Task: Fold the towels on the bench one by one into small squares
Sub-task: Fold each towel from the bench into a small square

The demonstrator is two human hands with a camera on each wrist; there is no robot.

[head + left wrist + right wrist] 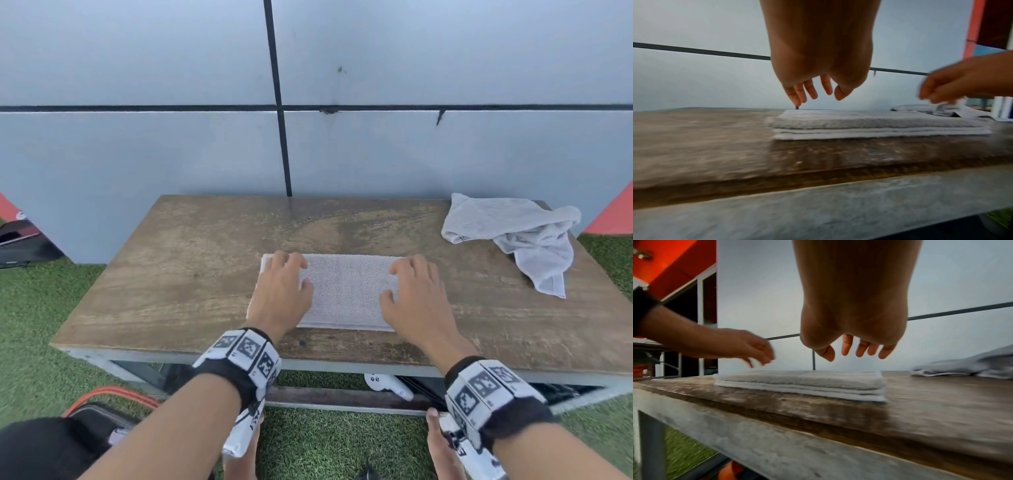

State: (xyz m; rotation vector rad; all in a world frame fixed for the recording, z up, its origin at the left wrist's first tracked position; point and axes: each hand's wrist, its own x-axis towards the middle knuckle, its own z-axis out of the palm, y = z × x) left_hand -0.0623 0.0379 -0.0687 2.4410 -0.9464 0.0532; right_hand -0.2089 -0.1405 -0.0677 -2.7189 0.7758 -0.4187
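Note:
A grey towel [346, 291], folded into a long rectangle of several layers, lies flat at the middle of the wooden bench [191, 274]. My left hand [284, 286] is over its left end and my right hand [416, 291] over its right end. Both hold nothing. In the left wrist view the left fingers [809, 91] hang loosely spread just above the folded towel [869, 123]. The right wrist view shows the right fingers [859, 347] likewise clear of the folded towel [801, 381]. A second grey towel [513, 233] lies crumpled at the bench's back right corner.
A grey panelled wall [171, 137] rises right behind the bench. Green artificial grass [34, 325] surrounds it. A black bag with an orange cord [102, 397] sits at the lower left. A white controller [390, 385] lies under the bench.

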